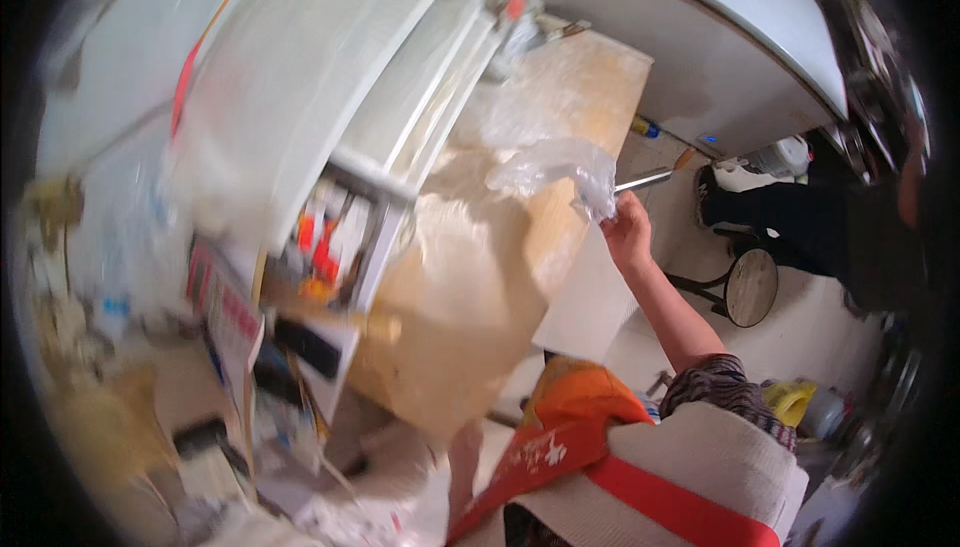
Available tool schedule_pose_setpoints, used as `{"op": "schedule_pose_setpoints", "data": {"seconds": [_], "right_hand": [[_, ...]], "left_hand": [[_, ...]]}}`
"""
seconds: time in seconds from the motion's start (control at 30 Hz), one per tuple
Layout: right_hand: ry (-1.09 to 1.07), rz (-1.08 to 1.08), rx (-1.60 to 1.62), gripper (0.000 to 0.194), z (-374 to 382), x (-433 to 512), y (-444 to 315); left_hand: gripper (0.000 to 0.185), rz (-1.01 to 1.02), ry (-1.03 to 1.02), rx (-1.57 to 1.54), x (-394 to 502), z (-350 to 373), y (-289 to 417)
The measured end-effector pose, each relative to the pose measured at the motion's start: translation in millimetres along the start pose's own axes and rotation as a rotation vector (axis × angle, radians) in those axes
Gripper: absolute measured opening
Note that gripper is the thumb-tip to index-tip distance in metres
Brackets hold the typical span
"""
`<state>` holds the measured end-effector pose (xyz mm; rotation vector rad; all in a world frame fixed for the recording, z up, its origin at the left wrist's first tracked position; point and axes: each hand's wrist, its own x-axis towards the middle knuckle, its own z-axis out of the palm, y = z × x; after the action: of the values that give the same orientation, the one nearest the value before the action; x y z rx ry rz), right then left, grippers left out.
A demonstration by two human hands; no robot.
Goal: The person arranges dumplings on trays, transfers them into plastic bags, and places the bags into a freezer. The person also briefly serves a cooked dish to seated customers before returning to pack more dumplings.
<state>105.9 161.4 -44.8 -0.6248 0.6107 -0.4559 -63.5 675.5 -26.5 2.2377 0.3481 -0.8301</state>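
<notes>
My right hand (628,232) pinches the gathered edge of a clear plastic bag (555,168). The crumpled bag hangs over a wooden worktable (555,247) dusted with what looks like flour. Just past my fingers shows a tool with a metal blade and a wooden handle (660,176); I cannot tell whether it touches the bag or my hand. My left hand (465,457) is low by the table's near end, beside my red and orange apron (577,427). It is blurred, so its fingers cannot be made out.
White drawers or shelves (409,89) flank the table's left side, with an open compartment (330,247) of red and orange items. Over the tiled floor at right are a round stool (751,288) and a person's dark-clothed leg (765,205). A white appliance (697,59) stands at the far end.
</notes>
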Motion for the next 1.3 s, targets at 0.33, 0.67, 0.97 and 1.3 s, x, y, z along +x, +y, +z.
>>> {"op": "schedule_pose_setpoints", "data": {"seconds": [0.33,0.67,0.97,1.3], "right_hand": [[-1.338,0.546,-1.166,0.021,45,-345,120],[-1.611,0.662,-1.208,0.019,119,-565,280],[-1.503,0.518,-0.828,0.011,159,-731,388],[-1.811,0.802,-0.953,0.015,211,-935,464]], "left_hand": [[0.019,0.055,0.16,-1.376,-40,-13,12],[0.017,0.097,0.979,-1.415,-222,-55,-194],[0.037,-0.343,1.29,-1.347,-374,-104,-374],[0.038,0.016,1.212,-1.34,-455,-187,-409]]}}
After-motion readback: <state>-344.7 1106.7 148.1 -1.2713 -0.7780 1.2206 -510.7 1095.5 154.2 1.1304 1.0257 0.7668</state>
